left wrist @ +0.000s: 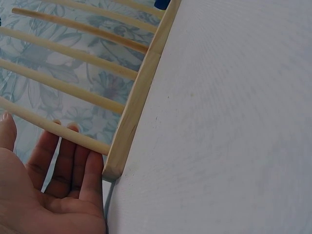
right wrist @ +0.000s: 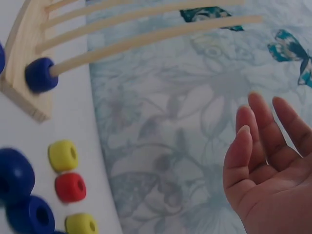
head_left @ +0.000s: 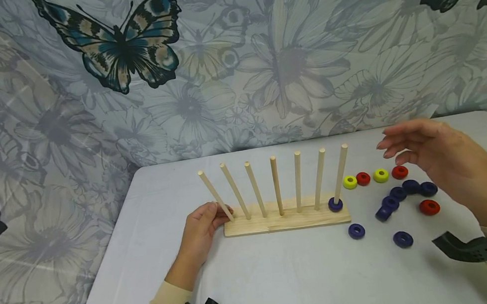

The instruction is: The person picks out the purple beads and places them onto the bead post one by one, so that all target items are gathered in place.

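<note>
A wooden base (head_left: pixel 287 221) bears a row of several upright pegs, and one blue ring (head_left: pixel 335 204) sits at the foot of its rightmost peg. My left hand (head_left: pixel 200 229) is at the base's left end. Its fingers (left wrist: pixel 63 165) lie loosely behind the leftmost peg (left wrist: pixel 58 129), right at the base's edge, with the thumb apart from them. My right hand (head_left: pixel 440 159) is raised over the right side of the table, fingers relaxed and slightly bent. Nothing is in the right palm (right wrist: pixel 278 200).
Right of the base, a yellow ring (head_left: pixel 349 182) and a red ring (head_left: pixel 363 178) lie in a row with others. Several blue rings (head_left: pixel 411 186) cluster nearer, beside another red ring (head_left: pixel 430 207). Two blue rings lie toward the front of the white table (head_left: pixel 285 282). Patterned fabric (head_left: pixel 236 87) hangs behind.
</note>
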A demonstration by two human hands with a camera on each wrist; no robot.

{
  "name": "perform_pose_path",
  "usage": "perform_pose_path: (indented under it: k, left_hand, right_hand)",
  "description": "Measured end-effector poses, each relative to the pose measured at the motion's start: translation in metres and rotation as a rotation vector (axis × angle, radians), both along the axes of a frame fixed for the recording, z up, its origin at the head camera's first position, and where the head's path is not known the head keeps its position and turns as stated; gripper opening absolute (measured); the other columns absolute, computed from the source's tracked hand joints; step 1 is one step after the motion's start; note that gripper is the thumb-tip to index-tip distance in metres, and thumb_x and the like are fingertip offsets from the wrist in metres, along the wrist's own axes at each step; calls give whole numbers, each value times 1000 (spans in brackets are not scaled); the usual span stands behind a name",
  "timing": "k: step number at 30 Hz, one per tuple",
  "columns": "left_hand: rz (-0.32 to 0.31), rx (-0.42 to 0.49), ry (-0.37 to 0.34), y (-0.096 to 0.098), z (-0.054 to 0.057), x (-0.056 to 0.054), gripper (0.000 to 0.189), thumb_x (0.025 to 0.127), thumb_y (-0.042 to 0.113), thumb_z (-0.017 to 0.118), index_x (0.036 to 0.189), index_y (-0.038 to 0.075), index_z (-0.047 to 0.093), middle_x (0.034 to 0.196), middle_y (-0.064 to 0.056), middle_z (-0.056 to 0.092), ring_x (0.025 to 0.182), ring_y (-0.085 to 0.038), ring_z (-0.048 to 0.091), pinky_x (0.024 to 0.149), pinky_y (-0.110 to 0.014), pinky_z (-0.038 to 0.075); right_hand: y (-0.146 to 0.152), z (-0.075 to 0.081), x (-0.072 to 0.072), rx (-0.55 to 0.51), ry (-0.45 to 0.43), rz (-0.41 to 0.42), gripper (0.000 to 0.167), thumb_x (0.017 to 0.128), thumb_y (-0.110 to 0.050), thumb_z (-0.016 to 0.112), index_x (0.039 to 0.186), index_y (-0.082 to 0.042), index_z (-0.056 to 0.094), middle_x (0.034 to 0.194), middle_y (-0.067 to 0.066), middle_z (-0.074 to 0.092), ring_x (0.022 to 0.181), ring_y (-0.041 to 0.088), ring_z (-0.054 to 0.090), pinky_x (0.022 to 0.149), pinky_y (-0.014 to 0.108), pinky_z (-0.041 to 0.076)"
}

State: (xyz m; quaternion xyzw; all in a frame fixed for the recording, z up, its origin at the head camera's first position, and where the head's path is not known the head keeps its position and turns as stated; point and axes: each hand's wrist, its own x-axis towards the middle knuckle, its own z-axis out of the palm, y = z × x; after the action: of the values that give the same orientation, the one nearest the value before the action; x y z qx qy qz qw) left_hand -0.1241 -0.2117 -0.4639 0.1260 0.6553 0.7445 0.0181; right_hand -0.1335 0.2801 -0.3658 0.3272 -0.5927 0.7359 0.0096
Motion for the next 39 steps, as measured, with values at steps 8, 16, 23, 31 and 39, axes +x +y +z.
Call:
perform_pose_path:
  k: [8, 16, 23, 31, 39]
  left_hand:
    - [1, -4, 0, -1, -1, 0, 48, 118, 22, 54, 123, -25, 61, 113, -10, 75, 111, -21, 71, 99, -37, 60]
    - [15, 7, -9, -1, -2, 0, 46, 118, 22, 55, 122, -23, 63, 112, -12, 75, 108, -22, 71, 99, -37, 60]
    - [22, 3, -14, -1, -3, 0, 43, 117, 21, 55, 121, -21, 65, 112, -13, 74, 108, -22, 71, 99, -37, 60]
    - [21, -22, -25, -1, -1, -1, 45, 117, 21, 57, 123, -23, 64, 115, -20, 73, 110, -23, 71, 99, -38, 60]
    - [54, -14, -48, 1, 0, -2, 43, 116, 20, 57, 123, -22, 65, 113, -18, 74, 108, -25, 71, 99, -38, 60]
  right_hand:
    - [19, -15, 5, 46, -69, -129, 52, 120, -14, 19, 151, 13, 50, 138, 21, 65, 120, 28, 62, 95, 30, 53]
    - [42, -30, 9, 136, -124, -225, 45, 121, -13, 27, 152, 3, 55, 139, 11, 67, 117, 21, 64, 94, 23, 53]
    - [60, -48, 12, 176, -150, -314, 45, 121, -9, 27, 148, -4, 62, 132, 8, 71, 113, 19, 64, 88, 21, 52]
    - [76, -64, 15, 245, -224, -433, 41, 121, -16, 32, 141, -21, 68, 126, -3, 71, 109, 12, 61, 80, 19, 48]
    - [95, -82, 12, 376, -216, -560, 39, 122, -21, 31, 139, -25, 66, 123, -9, 71, 106, 9, 61, 78, 19, 46]
